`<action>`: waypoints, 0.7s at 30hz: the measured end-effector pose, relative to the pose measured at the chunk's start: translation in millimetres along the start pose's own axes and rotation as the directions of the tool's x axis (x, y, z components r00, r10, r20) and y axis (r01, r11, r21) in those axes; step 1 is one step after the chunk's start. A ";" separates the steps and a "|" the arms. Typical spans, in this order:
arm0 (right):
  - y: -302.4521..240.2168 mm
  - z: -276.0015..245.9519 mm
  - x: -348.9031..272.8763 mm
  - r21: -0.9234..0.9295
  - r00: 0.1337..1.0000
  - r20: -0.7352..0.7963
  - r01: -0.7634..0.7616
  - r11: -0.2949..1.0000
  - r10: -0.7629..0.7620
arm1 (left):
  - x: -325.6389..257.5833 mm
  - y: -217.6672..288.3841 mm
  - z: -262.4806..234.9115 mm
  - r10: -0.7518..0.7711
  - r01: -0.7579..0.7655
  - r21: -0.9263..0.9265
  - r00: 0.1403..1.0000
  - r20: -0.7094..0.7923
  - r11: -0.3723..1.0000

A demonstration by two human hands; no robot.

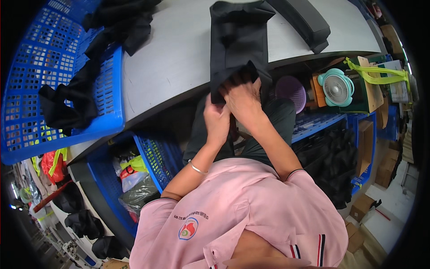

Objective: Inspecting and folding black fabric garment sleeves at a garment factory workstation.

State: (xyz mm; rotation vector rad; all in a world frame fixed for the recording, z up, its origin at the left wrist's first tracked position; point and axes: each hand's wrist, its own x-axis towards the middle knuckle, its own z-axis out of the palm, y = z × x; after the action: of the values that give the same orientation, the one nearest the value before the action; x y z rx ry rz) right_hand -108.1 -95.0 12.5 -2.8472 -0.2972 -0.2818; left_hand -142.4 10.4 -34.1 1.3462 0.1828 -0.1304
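Note:
A long black fabric piece (pixel 239 45), shaped like a flat sleeve or pouch, lies on the grey-white table and reaches down over its front edge towards my lap. At its near end, my left hand (pixel 216 114) is closed on the lower left edge, with the fingertips partly hidden. Right beside it, my right hand (pixel 244 99) is bent round the near end, its fingers partly covered by a raised fold of the black cloth. The two hands touch or nearly touch. Farther right on the table rests a folded black box-shaped piece (pixel 302 22).
A blue perforated crate (pixel 109 117) with black fabric pieces (pixel 71 101) stands at the left. Below it, another blue crate (pixel 154 154) is near bagged items. At right are a purple basket (pixel 291 92), a turquoise fan (pixel 338 87), and a crate (pixel 356 172) beside black fabric.

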 end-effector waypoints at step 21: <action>-27.1 3.0 -89.7 0.214 0.987 0.006 0.153 0.965 -0.158 | -1.4 52.0 -42.0 -0.279 0.318 -0.276 0.945 0.170 0.907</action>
State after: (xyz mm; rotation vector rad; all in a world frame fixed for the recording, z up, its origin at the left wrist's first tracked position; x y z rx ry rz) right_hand -199.9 -84.3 -3.4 -2.6216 -0.5244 -0.2323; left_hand -135.7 62.7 7.0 0.9952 0.2901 -0.4309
